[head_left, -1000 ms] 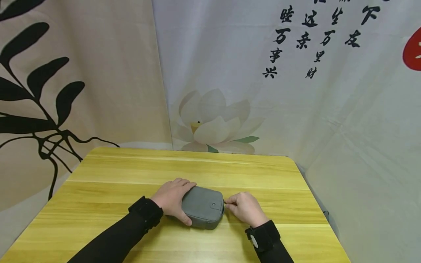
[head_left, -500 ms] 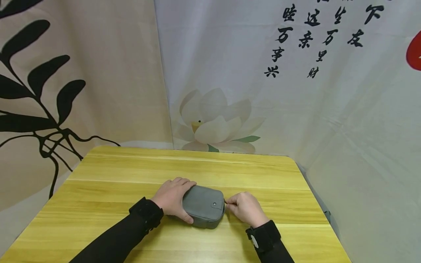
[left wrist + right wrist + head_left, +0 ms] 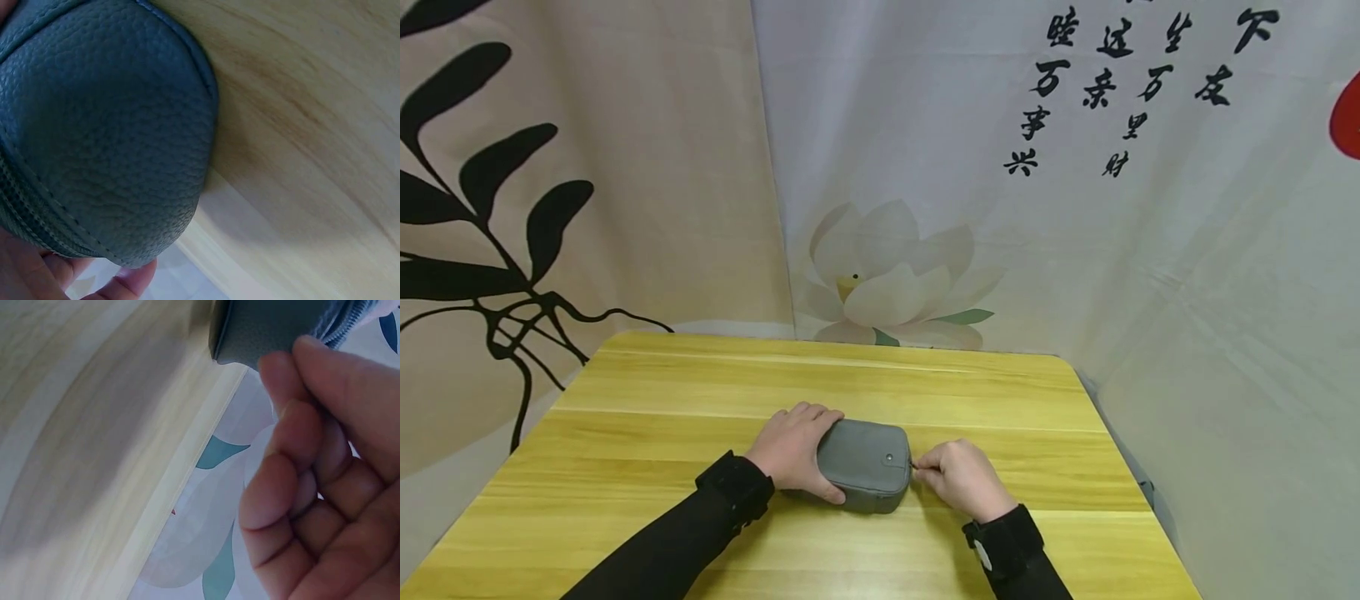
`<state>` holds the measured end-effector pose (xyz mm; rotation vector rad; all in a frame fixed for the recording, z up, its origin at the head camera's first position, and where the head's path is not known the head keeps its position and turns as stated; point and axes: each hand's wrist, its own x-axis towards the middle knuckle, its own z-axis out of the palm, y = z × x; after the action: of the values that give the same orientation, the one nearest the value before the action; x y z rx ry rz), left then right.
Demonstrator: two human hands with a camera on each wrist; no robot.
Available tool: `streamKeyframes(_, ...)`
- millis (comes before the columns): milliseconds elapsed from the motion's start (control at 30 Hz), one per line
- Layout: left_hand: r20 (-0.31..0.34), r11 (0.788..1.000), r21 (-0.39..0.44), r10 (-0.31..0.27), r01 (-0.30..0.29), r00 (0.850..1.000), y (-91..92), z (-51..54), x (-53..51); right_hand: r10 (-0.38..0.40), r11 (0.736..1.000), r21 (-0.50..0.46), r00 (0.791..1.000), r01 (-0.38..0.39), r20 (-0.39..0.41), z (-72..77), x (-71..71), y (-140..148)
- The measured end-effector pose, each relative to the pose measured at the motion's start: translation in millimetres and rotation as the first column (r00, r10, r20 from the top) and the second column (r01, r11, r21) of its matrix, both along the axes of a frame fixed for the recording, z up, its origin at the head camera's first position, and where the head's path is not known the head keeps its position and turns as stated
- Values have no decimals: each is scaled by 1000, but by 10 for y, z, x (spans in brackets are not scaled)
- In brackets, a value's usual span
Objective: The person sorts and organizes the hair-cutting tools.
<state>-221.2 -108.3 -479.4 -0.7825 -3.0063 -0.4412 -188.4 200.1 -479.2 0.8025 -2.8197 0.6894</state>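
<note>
A grey zippered pouch (image 3: 865, 458) of grained, leather-like material sits on the wooden table, a small round snap near its right end. My left hand (image 3: 797, 450) grips its left end, thumb on the near side and fingers over the far side. At the right end, my right hand (image 3: 958, 477) pinches a small dark zipper pull (image 3: 913, 465) between thumb and forefinger. The right wrist view shows the other fingers curled and the pull mostly hidden by the fingertips. Zipper teeth (image 3: 31, 212) run along the pouch's side in the left wrist view.
The yellow wood-grain table (image 3: 715, 375) has rounded far corners. Behind it hangs a printed cloth (image 3: 895, 167) with a lotus, dark leaves and black characters. Another pale cloth wall (image 3: 1240, 375) stands along the right side.
The pouch's right end has swung slightly away from me. My left hand has turned a little with it, and my right hand keeps its pinch in nearly the same place.
</note>
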Motion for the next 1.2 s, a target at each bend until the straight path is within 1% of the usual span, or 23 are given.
streamKeyframes(67,-7,1000,4,9,-9,1000,3,-9,0,8,1000,-2,1000,-8,-1,11,14,-3)
streamKeyframes(233,-37,997,9,71,-71,997,5,-23,9,55,998,-26,997,-54,54,29,68,-19)
streamKeyframes(300,-47,996,6,92,-91,995,5,-16,14,67,997,-29,996,-65,58,33,88,-32)
streamKeyframes(533,-37,994,7,112,-111,993,15,-5,28,73,997,-4,997,-73,-14,58,154,-97)
streamKeyframes(633,-41,992,9,123,-123,992,28,-15,35,80,997,12,996,-79,-26,68,181,-127)
streamKeyframes(733,-54,991,6,132,-132,990,61,-15,51,85,996,28,995,-84,-57,73,204,-143)
streamKeyframes(833,-70,989,-2,150,-150,986,116,-11,82,72,997,44,993,-68,-91,59,217,-142)
streamKeyframes(933,-82,982,-18,186,-188,979,190,-14,122,27,999,39,995,-23,-93,39,222,-136)
streamKeyframes(1067,-93,968,-25,246,-250,965,305,-30,172,-47,998,31,997,49,-62,24,222,-136)
streamKeyframes(1133,-98,961,-15,274,-277,957,364,-35,198,-67,997,38,995,69,-71,18,224,-143)
streamKeyframes(1200,-108,953,-12,299,-302,948,419,-43,225,-70,996,53,993,75,-98,14,226,-162)
